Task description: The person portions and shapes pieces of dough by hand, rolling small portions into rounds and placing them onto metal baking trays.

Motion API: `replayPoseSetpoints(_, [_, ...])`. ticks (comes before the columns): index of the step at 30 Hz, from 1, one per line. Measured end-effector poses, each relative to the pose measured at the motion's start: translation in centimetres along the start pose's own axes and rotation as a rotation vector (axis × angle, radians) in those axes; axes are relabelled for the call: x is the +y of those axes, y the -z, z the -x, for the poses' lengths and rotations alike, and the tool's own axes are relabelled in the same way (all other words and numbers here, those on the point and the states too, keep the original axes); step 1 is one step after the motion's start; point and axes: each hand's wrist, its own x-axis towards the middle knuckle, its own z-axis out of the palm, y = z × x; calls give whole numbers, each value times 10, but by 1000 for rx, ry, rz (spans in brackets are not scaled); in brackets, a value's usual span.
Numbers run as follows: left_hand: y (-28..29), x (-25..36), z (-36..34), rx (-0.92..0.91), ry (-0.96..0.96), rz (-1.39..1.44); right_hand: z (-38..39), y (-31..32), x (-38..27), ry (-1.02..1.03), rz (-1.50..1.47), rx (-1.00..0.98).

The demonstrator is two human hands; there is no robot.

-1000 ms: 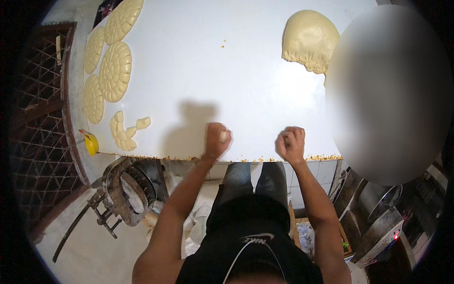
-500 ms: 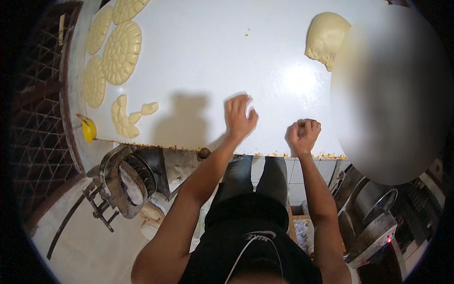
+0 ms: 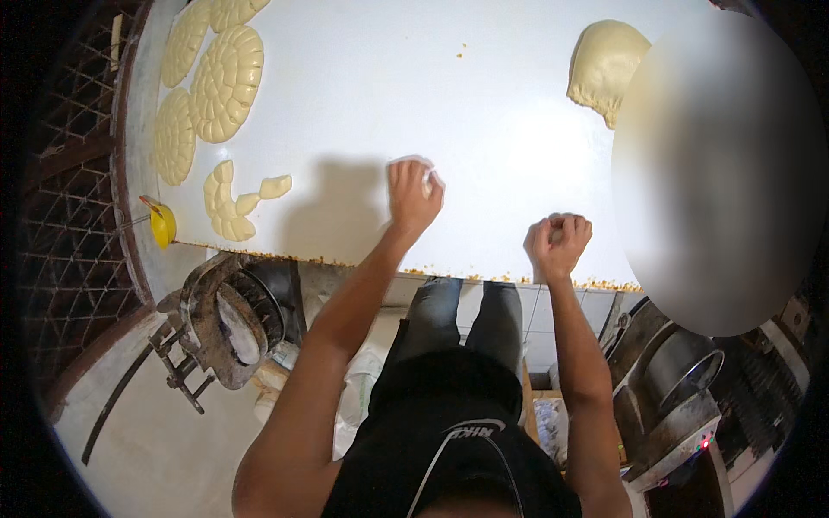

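Note:
My left hand (image 3: 415, 197) is over the white table (image 3: 484, 121) near its front edge, back of the hand up. Its fingers curl down toward the thumb, with a small gap of table showing between them; whatever may be under the palm is hidden. Further right, at the same edge, my right hand (image 3: 560, 247) is curled closed like a fist, and its inside cannot be seen. To the left of my left hand lie a curved row of joined pale dough pieces (image 3: 226, 205) and a separate dough piece (image 3: 275, 186).
Round slabs of scored dough (image 3: 226, 84) lie at the table's far left. A large smooth dough lump (image 3: 607, 65) sits at the far right, beside a blurred area. A yellow scoop-like object (image 3: 161, 225) is at the left corner. Machinery (image 3: 229, 324) stands below on the left, a metal bowl (image 3: 685, 369) on the right.
My left hand has shifted left, and its thumb and fingers have drawn closer together. The right hand stays in about the same place, still curled. The view has tilted slightly.

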Motion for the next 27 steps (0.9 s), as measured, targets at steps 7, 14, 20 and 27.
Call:
replayPoseSetpoints(7, [16,-3,55,-173,-66,215,2,-1,7,3,5,20])
replayPoseSetpoints(14, [-6,42,60,-123,-69,235,1,-2,1,2,-28,44])
replayPoseSetpoints(20, [-9,48,-13,85,46,48,3,-4,-1,-23,-8,13])
replayPoseSetpoints(27, [5,-10,26,23,-23,46,-2,-4,-10,-56,-28,29])
